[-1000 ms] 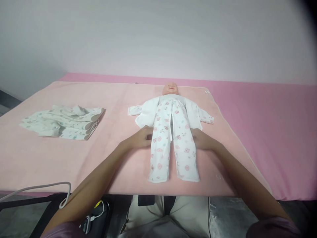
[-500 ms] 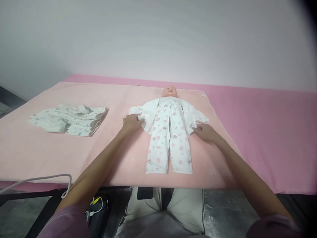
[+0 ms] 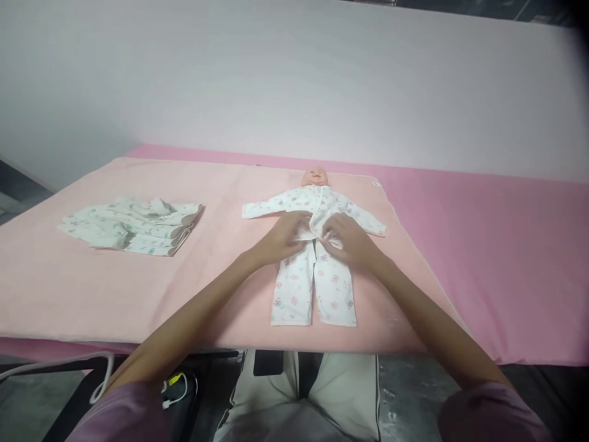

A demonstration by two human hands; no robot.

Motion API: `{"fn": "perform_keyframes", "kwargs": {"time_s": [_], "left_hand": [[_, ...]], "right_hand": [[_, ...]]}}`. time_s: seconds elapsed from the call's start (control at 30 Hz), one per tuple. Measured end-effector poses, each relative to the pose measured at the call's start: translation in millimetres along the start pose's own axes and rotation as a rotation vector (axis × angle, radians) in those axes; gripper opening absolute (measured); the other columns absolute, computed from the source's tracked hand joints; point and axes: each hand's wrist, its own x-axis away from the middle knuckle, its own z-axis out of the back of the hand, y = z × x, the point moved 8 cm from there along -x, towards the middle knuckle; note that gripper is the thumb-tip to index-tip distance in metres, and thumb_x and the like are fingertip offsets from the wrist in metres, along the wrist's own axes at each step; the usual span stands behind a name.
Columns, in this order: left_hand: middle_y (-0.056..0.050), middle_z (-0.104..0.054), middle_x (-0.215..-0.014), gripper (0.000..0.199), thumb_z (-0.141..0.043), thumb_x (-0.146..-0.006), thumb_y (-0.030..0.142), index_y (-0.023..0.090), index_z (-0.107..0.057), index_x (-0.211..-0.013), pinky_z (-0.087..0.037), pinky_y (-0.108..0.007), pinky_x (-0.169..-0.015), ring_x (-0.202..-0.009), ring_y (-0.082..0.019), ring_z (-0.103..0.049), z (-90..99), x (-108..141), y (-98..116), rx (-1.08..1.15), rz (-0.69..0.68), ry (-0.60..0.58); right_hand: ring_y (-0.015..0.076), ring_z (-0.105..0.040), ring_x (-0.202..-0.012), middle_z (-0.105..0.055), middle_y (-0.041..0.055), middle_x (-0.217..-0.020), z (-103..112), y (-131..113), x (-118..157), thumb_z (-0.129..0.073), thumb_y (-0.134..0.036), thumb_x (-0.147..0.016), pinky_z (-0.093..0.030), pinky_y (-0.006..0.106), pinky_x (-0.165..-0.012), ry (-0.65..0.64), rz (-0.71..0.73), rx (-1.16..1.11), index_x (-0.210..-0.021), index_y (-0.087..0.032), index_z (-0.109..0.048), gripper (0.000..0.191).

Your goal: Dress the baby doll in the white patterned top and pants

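A doll (image 3: 315, 177) lies on its back on a pale pink mat, only its head uncovered. Its white patterned top (image 3: 294, 199) has both sleeves stretched out to the sides and its two front panels meeting at the middle. White patterned trousers (image 3: 335, 288) lie flat below, their waist under the top. My left hand (image 3: 283, 238) is closed on the top's left front panel near the hem. My right hand (image 3: 350, 242) has its fingers curled on the right front panel, closed on the cloth beside the middle.
A folded stack of patterned cloth (image 3: 133, 227) lies to the left on the pale pink mat (image 3: 221, 184). A darker pink cover (image 3: 497, 258) spreads at the right. A white cable (image 3: 110, 374) hangs at the lower left; a dark phone (image 3: 268, 362) rests on a lap.
Both hands moved inward from the outer edges of the top. The front panels, spread open before, now fold over the trousers' upper part, patterned side up.
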Motion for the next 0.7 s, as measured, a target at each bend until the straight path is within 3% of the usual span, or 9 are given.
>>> {"fn": "perform_keyframes", "kwargs": {"time_s": [0.03, 0.1, 0.2, 0.3, 0.4, 0.5, 0.63, 0.7], "left_hand": [[-0.016, -0.058, -0.166, 0.044, -0.068, -0.102, 0.036, 0.027, -0.057, -0.144, -0.048, -0.053, -0.125, -0.153, -0.036, -0.055, 7.8, 16, -8, -0.008, 0.013, 0.053], [-0.017, -0.058, -0.165, 0.054, -0.070, -0.102, 0.041, 0.027, -0.052, -0.151, -0.049, -0.052, -0.122, -0.151, -0.035, -0.057, 17.2, 45, -26, -0.044, 0.087, 0.121], [-0.012, -0.074, -0.128, 0.042, -0.070, -0.098, 0.039, 0.023, -0.057, -0.135, -0.053, -0.048, -0.101, -0.115, -0.032, -0.068, 8.8, 65, -52, -0.138, 0.316, 0.121], [-0.008, -0.074, -0.098, 0.016, -0.064, -0.101, 0.038, 0.024, -0.058, -0.103, -0.047, -0.050, -0.096, -0.099, -0.032, -0.063, -12.3, 60, -61, -0.236, 0.452, 0.086], [-0.008, -0.071, -0.087, 0.025, -0.059, -0.103, 0.038, 0.026, -0.050, -0.083, -0.043, -0.050, -0.094, -0.093, -0.032, -0.059, -26.5, 53, -61, -0.298, 0.478, 0.049], [-0.007, -0.067, -0.078, 0.033, -0.057, -0.103, 0.038, 0.026, -0.042, -0.076, -0.042, -0.049, -0.089, -0.083, -0.030, -0.056, -25.4, 60, -58, -0.311, 0.493, 0.049], [-0.004, -0.061, -0.068, 0.044, -0.054, -0.104, 0.039, 0.025, -0.032, -0.068, -0.042, -0.048, -0.086, -0.070, -0.024, -0.051, -14.8, 80, -46, -0.334, 0.503, 0.008], [-0.003, -0.062, -0.069, 0.041, -0.056, -0.102, 0.038, 0.024, -0.039, -0.068, -0.042, -0.048, -0.086, -0.070, -0.024, -0.054, -7.0, 84, -38, -0.343, 0.495, -0.030]], "right_hand": [[0.0314, -0.064, -0.107, -0.070, 0.0105, -0.116, 2, 9, 16, -0.064, -0.039, -0.107, -0.051, 0.048, -0.102, 0.039, -0.043, -0.048, -0.116, -0.027, -0.059, 0.015], [0.0335, -0.065, -0.112, -0.069, 0.0114, -0.120, 4, 32, 46, -0.069, -0.044, -0.106, -0.053, 0.049, -0.102, 0.084, -0.126, -0.103, -0.122, -0.028, -0.058, 0.025], [0.0322, -0.066, -0.105, -0.070, 0.0098, -0.116, -9, 66, 71, -0.067, -0.046, -0.106, -0.054, 0.047, -0.094, 0.036, -0.299, -0.138, -0.119, -0.028, -0.057, 0.025], [0.0297, -0.062, -0.089, -0.068, 0.0076, -0.100, -33, 82, 70, -0.060, -0.043, -0.105, -0.050, 0.043, -0.081, -0.048, -0.428, -0.066, -0.101, -0.026, -0.053, 0.019], [0.0303, -0.059, -0.085, -0.067, 0.0101, -0.093, -50, 79, 61, -0.055, -0.035, -0.102, -0.045, 0.043, -0.079, -0.132, -0.423, 0.090, -0.083, -0.027, -0.042, 0.024], [0.0304, -0.062, -0.085, -0.070, 0.0112, -0.092, -53, 72, 67, -0.051, -0.031, -0.103, -0.043, 0.042, -0.077, -0.212, -0.485, 0.094, -0.079, -0.027, -0.042, 0.026], [0.0258, -0.056, -0.069, -0.062, 0.0065, -0.075, -35, 60, 91, -0.050, -0.042, -0.109, -0.037, 0.040, -0.065, -0.289, -0.615, 0.040, -0.072, -0.026, -0.034, 0.043], [0.0241, -0.051, -0.064, -0.055, 0.0046, -0.069, -17, 50, 95, -0.052, -0.046, -0.109, -0.035, 0.039, -0.063, -0.265, -0.609, 0.056, -0.072, -0.026, -0.031, 0.047]]}}
